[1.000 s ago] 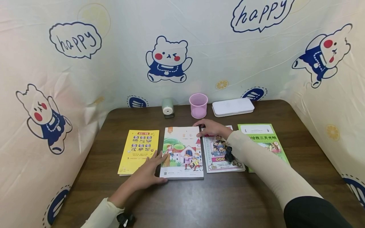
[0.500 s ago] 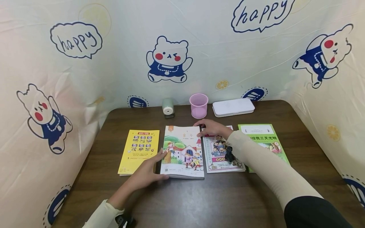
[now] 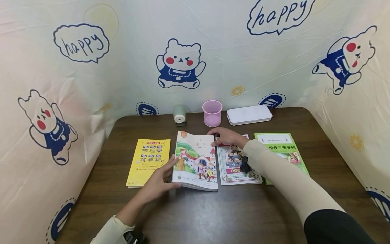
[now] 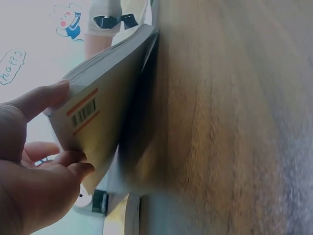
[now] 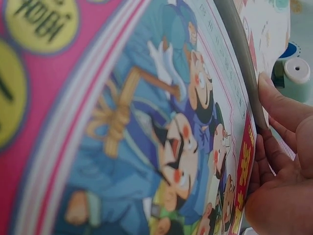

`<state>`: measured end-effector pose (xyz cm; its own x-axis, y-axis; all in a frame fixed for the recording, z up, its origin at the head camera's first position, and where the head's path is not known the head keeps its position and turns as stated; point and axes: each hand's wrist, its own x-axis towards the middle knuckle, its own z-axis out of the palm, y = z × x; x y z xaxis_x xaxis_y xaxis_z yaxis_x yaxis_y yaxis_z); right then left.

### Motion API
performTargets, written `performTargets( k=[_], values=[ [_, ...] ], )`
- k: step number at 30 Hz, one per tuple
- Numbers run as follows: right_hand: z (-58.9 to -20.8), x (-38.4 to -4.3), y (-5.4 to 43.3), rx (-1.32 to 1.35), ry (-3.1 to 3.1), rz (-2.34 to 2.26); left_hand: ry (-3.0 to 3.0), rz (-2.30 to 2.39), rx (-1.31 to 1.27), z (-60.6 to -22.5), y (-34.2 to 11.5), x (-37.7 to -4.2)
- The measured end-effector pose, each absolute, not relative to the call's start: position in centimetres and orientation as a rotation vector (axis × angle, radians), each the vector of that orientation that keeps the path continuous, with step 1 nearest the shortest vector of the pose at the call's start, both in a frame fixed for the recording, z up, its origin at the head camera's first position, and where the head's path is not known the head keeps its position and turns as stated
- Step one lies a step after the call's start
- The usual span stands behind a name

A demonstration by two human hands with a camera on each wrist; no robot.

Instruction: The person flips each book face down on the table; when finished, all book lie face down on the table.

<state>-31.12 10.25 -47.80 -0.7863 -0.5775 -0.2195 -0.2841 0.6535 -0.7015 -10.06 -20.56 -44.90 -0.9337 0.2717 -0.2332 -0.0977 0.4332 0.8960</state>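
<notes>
A white picture-covered book [image 3: 195, 162] lies in the middle of the row, its left side tilted up off the table. My left hand [image 3: 156, 183] grips that raised side; in the left wrist view its thumb presses the page edges and the other fingers sit under the back cover [image 4: 105, 117], near a barcode. At the upper right corner, my right hand [image 3: 226, 136] pinches the book, thumb on the cover. The right wrist view shows the thumb [image 5: 281, 100] at the spine. Right beside it lies a pink-bordered book [image 3: 236, 166], partly hidden by the right forearm.
To the left lies a yellow book [image 3: 149, 162], to the right a green book [image 3: 292, 157], partly under the sleeve. Along the back of the table stand a pale green pencil sharpener [image 3: 179, 115], a pink cup [image 3: 212, 113] and a white case [image 3: 249, 115].
The white book's left side has risen from the table, its top left corner lifting most, with the left hand's fingers moving under it. The right hand has stayed at the upper right corner.
</notes>
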Motion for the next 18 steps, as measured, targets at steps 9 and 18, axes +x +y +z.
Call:
performTargets(
  k=[9, 18],
  values=[
    [-47.3, -31.0, 9.8, -0.678, 2.435, -0.946, 2.36, 1.595, 0.237, -45.0, -20.5, -10.0],
    [-46.8, -30.8, 9.1, -0.67, 2.39, -0.978, 2.447, 1.604, 0.283, -45.3, -20.5, -9.6]
  ],
)
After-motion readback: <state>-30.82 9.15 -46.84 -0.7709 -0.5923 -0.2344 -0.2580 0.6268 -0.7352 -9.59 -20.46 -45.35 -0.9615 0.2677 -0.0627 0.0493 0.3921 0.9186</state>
